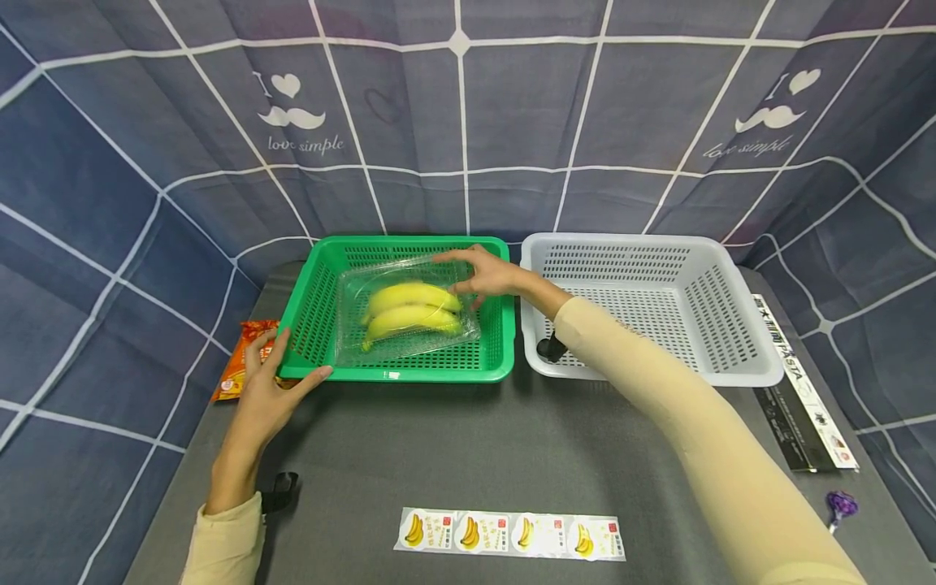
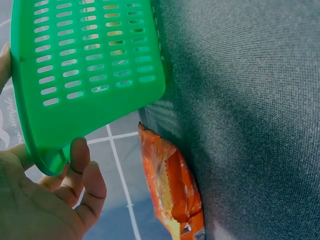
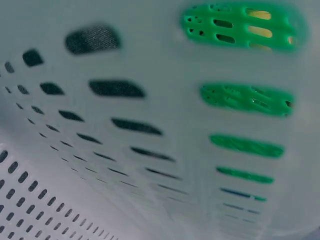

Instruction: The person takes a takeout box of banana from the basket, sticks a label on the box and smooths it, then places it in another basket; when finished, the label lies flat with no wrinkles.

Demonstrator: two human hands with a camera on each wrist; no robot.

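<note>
2 yellow bananas (image 1: 417, 296) lie in a clear tray (image 1: 348, 315) inside a green basket (image 1: 409, 375). The left hand (image 1: 266, 404) pinches the basket's corner; the right hand (image 1: 492, 274) has fingers spread at the tray's end, grip unclear. Curtain (image 1: 526, 89) reads "love simple"; box (image 1: 813, 400), "PASTA"; 4 stickers (image 1: 509, 534) picture bananas.

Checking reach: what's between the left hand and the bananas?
In the head view, the near left corner of the green basket, then the left edge of the clear plastic container.

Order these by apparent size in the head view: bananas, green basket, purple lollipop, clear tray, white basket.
1. Green basket and white basket: too alike to rank.
2. Clear tray.
3. Bananas.
4. Purple lollipop.
</note>
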